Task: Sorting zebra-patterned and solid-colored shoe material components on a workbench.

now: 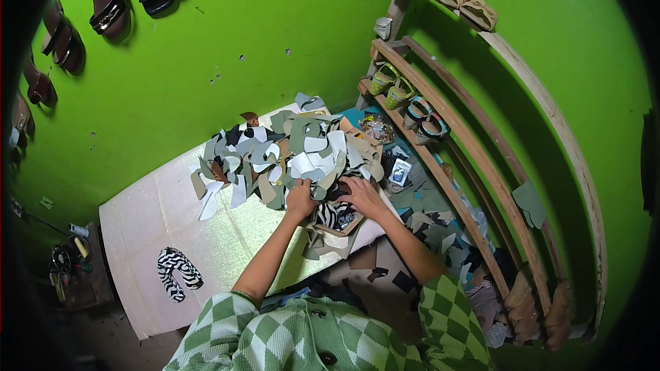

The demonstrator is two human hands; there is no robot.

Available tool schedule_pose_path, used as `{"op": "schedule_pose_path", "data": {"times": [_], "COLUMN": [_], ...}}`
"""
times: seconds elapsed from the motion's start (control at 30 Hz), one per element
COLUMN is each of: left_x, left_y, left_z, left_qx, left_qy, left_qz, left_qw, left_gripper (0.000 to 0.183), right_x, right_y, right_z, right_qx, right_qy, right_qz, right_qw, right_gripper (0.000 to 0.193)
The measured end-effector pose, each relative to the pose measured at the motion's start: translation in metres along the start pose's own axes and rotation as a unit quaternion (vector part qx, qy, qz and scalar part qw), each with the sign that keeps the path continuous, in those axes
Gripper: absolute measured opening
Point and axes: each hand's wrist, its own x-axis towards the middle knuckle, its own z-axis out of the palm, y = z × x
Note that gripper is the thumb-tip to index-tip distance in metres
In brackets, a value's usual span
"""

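At near edge of cutout pile (289,158): left hand (300,199) and right hand (362,196) curled, fingers dug into zebra-print piece (333,216) between them, equally near; grip unclear. Second zebra-print cutout (177,273) lies well left.

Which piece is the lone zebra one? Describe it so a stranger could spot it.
Start at the pale glittery table against the green wall. Away from the heap of cut pieces, near the table's front left corner, lies the zebra piece. It is horseshoe-shaped, striped black and white, and lies alone.
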Motion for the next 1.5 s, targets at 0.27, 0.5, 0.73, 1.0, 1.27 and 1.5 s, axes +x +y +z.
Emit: {"op": "schedule_pose_path", "data": {"times": [0.27,0.5,0.73,1.0,1.27,1.5], "left_x": [-0.002,-0.002,0.008,0.0,-0.014,-0.022], "left_y": [-0.008,-0.011,-0.032,-0.04,-0.036,-0.036], "left_z": [-0.004,-0.006,-0.02,-0.027,-0.038,-0.034], "left_qx": [-0.013,-0.002,-0.086,-0.114,-0.184,-0.416], "left_qy": [-0.019,-0.037,-0.034,-0.058,-0.108,-0.067], "left_qz": [0.0,0.0,0.023,0.037,0.077,0.036], "left_qw": [1.0,0.999,0.995,0.991,0.974,0.906], "left_gripper": [0.059,0.054,0.04,0.045,0.042,0.041], "right_x": [0.027,0.03,0.018,0.012,-0.002,0.019], "right_y": [0.029,0.033,0.017,-0.016,0.001,-0.026], "right_z": [-0.03,-0.051,-0.026,-0.049,-0.033,-0.025], "right_qx": [0.21,0.223,0.184,0.11,0.162,0.229], "right_qy": [-0.019,0.072,-0.245,-0.129,-0.165,0.022], "right_qz": [0.046,0.188,0.147,0.15,0.145,0.191], "right_qw": [0.976,0.954,0.941,0.974,0.962,0.954], "right_gripper": [0.015,0.018,0.039,0.025,0.014,0.02]}}
